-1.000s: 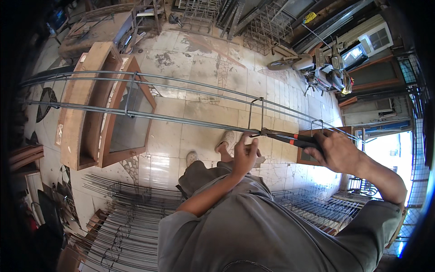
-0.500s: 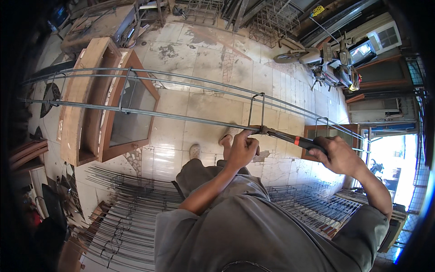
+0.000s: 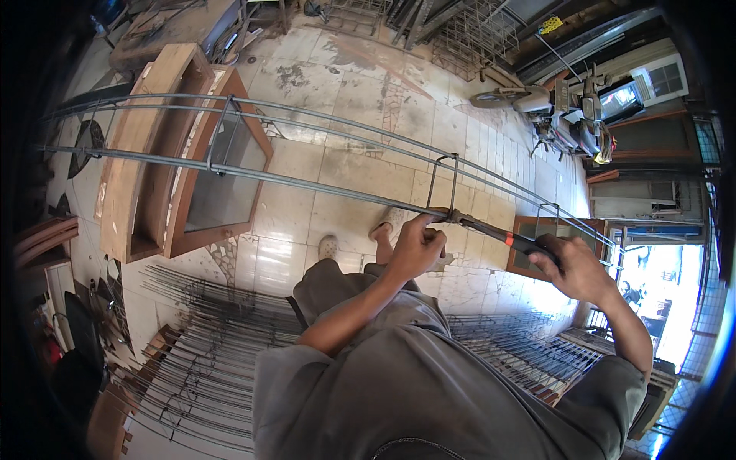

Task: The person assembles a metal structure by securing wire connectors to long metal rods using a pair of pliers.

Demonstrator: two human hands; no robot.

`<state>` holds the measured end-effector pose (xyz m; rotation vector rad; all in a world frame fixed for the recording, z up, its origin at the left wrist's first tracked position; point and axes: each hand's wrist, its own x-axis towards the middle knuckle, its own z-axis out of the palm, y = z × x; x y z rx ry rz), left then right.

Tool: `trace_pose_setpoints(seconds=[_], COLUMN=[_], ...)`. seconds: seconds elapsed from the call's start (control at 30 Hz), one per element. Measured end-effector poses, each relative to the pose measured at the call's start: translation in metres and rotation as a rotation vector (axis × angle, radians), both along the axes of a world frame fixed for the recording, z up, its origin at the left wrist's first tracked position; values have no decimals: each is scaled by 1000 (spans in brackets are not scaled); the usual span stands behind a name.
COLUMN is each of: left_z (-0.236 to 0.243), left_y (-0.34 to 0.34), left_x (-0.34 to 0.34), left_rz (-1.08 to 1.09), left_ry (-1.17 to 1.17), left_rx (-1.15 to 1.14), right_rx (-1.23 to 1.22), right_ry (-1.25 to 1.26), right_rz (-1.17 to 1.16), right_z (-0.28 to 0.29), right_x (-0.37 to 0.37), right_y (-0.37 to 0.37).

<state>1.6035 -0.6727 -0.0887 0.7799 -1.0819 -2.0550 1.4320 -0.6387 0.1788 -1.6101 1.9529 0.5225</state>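
A long rebar cage (image 3: 322, 189) of thin steel bars with square stirrups runs across in front of me at waist height. My right hand (image 3: 576, 268) is wrapped round the black handle of a pair of pincers (image 3: 491, 231) with a red band. The pincers' jaws meet the near bar at the foot of a stirrup (image 3: 454, 184). Just left of the jaws, my left hand (image 3: 418, 247) is closed, thumb and forefinger pressed to the underside of that bar. Whatever its curled fingers hold is hidden.
Left, the cage passes over a wooden frame (image 3: 123, 176) and a glazed brown frame (image 3: 175, 222). Stacked steel bars (image 3: 207, 360) lie either side of my legs. A motorcycle (image 3: 563, 115) stands at the far right; more wire cages (image 3: 475, 38) lie at the back.
The whole view has turned slightly, so the cage's left end sits higher. Both hands stay at the same stirrup, and the pincers remain at the joint with little visible movement.
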Motion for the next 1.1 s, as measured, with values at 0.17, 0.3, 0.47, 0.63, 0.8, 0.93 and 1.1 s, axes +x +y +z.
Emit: trace_pose_setpoints(seconds=[0.17,0.3,0.47,0.63,0.8,0.93,1.1], left_z=[21,32,110,96,104,106,105], left_y=[37,54,18,13,4,-4,-11], left_x=[20,13,-34,-56,-47,-39,-29], left_rz=[405,536,431,403,282,70,10], left_ry=[-152,-129,-191,-231,-265,-140,17], left_rx=[-422,-962,-1242,-1291,-1232,-1221,-1212], right_rx=[172,360,359,323,-318,-348,-175], right_ry=[-86,-217,-251,-234,535,683,269], right_rz=[-187,-477,-640,-507,802,887,417], right_z=[16,21,28,37,29,12,24], right_x=[11,16,24,46,63,45,42], right_y=[-6,-16,-15,-20,21,42,19])
